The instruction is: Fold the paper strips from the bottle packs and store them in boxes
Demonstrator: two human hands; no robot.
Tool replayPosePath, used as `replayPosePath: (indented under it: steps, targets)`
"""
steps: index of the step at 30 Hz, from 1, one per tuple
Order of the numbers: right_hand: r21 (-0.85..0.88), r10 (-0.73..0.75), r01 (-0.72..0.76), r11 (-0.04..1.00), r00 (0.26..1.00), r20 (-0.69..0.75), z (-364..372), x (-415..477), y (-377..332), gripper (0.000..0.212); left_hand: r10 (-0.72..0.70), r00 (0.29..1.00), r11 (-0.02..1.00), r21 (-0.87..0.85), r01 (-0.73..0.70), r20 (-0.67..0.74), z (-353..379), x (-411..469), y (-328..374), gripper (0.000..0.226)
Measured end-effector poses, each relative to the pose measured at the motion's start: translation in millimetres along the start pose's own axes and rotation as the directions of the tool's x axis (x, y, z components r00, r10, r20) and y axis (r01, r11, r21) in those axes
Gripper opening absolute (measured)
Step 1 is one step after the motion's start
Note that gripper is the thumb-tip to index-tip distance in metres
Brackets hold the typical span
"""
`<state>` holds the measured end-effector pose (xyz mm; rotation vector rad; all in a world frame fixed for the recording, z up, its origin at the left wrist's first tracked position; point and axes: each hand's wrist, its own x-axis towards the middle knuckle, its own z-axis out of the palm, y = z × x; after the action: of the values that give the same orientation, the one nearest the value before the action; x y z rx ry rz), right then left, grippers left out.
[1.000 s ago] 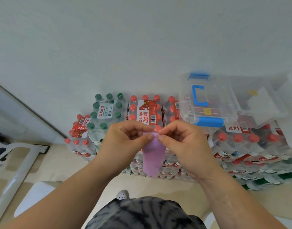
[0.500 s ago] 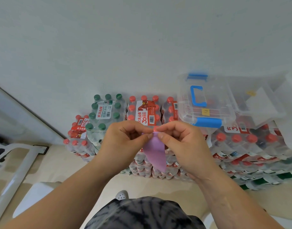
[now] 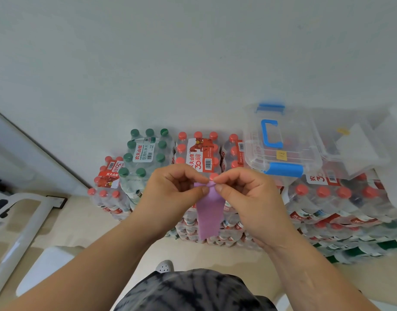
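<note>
both hands pinch the top edge of a purple paper strip [image 3: 208,212], left hand [image 3: 175,194] and right hand [image 3: 249,198] side by side; the strip hangs below them. beyond the right hand sits a clear box [image 3: 282,140] on bottle packs [image 3: 197,153].

The person wears a dark garment [image 3: 193,290] mottled in charcoal and pale grey, with tie-dye streaks fanning out from its middle; it fills the lower edge of the view. Just past it shows the rounded toe of a pale grey clog-type shoe [image 3: 164,266], dotted with small round holes. The left forearm [image 3: 92,261] and right forearm [image 3: 305,265] are bare. The left grip [image 3: 170,191] and right grip [image 3: 249,194] are ungloved, with thumbnails cut short.
</note>
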<state>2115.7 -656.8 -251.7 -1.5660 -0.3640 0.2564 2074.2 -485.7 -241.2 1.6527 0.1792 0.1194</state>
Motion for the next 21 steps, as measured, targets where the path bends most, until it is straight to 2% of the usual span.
replayPosePath:
  steps: [3, 8, 12, 21]
  targets:
    - [-0.014, 0.003, -0.003, 1.0, 1.0, -0.026, 0.5, 1.6, 0.4, 0.023, -0.02, 1.0, 0.999, -0.031, 0.02, -0.009, -1.8, -0.2, 1.0, 0.025]
    - [-0.025, -0.008, 0.007, 1.0, 1.0, -0.026, 0.6, 1.9, 1.3, 0.02, -0.02, 0.999, 0.999, -0.048, 0.021, 0.025, -2.9, -2.7, 3.1, 0.011]
    - [-0.014, -0.027, 0.026, 1.0, 0.999, -0.019, 0.7, 1.6, 0.1, 0.021, 0.0, 1.0, 1.0, 0.009, 0.0, 0.009, -1.9, -2.3, 5.4, 0.007]
    - [0.049, -0.023, 0.024, 0.999, 1.0, -0.009, 0.0, 2.4, -1.4, 0.012, 0.028, 1.0, 1.0, 0.001, -0.028, 0.002, -3.3, 0.2, 5.6, 0.008]
